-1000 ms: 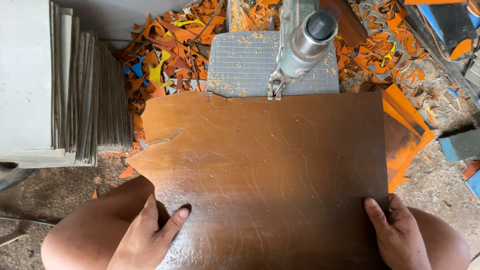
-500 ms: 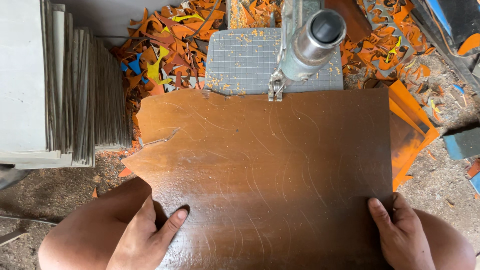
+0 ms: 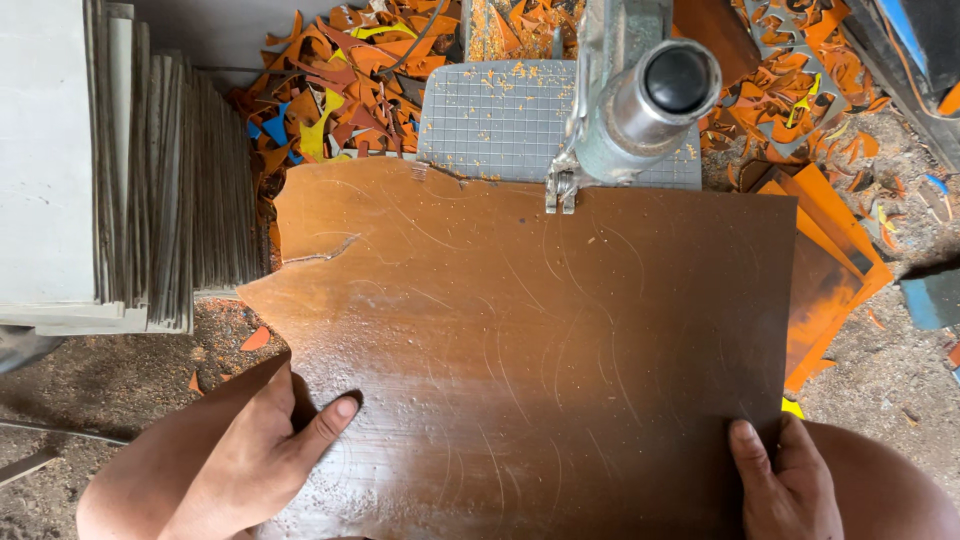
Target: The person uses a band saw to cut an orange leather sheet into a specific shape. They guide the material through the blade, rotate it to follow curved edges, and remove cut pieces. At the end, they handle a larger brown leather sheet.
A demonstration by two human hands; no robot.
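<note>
Nearest to the camera, the left hand (image 3: 265,445) lies on the near left corner of a large brown sheet (image 3: 540,350), maybe leather or a stiff board; I cannot tell the material for sure. This hand is open and pressed flat, its thumb stretched forward onto the scratched surface while the other fingers go over the left edge and are hidden. The right hand (image 3: 785,485) grips the near right corner: the thumb is on top, and the fingers wrap under the edge where I cannot see them. Both hands sit at the same near edge, well apart from each other, so neither one is clearly closer to the machine.

From the hands, the sheet stretches straight away, and its far edge touches the metal foot (image 3: 560,190) of a cutting machine. The sheet is close to square and only slightly wider than deep. The near edge and the far edge run left to right, across the line from the person to the machine. On the left side the sheet has an irregular cut outline with a small notch.

Behind the foot is the grey gridded plate (image 3: 500,120) of the machine, dusted with orange crumbs, and the silver cylindrical head (image 3: 650,100) hangs above it, slightly right of the sheet's middle.

Farther back lies a heap of orange scraps (image 3: 340,70). To the left stands a stack of grey boards (image 3: 110,170), and to the right orange sheets (image 3: 825,260) rest on the floor.
</note>
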